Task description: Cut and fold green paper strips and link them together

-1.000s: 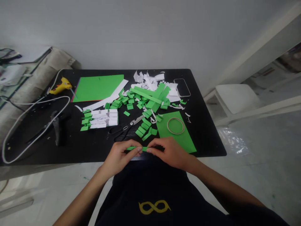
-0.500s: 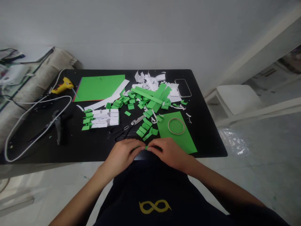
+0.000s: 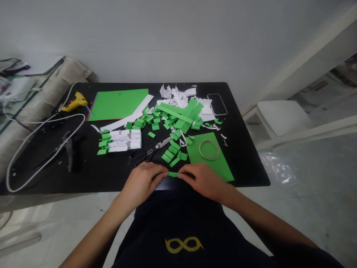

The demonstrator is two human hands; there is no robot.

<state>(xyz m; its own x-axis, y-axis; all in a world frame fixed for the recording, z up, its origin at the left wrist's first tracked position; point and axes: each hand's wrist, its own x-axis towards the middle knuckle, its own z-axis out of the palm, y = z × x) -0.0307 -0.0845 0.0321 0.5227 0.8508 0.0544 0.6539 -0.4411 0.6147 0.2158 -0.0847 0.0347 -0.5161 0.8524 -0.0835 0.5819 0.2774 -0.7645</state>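
Note:
A small green paper strip [image 3: 173,174] is stretched between my two hands, just above the table's front edge. My left hand [image 3: 145,180] pinches its left end between thumb and fingers. At the right end, my right hand [image 3: 203,180] grips it the same way. Beyond my left hand lie scissors [image 3: 155,148] with dark handles, their blades pointing away to the right. Several folded green paper pieces [image 3: 173,152] rest just past the strip. Near my right hand, a green sheet [image 3: 223,169] carries a thin roll of tape [image 3: 209,149].
On the black table [image 3: 92,175] sit a green-and-white folded paper piece [image 3: 124,140], a heap of green strips [image 3: 184,115], white scraps [image 3: 181,97], stacked coloured sheets [image 3: 119,104], a phone-shaped object [image 3: 217,104], a yellow glue gun [image 3: 75,102] and a white cable [image 3: 16,160].
My hands have moved slightly apart, so more of the green strip shows between my fingertips. The other things on the table have stayed in place.

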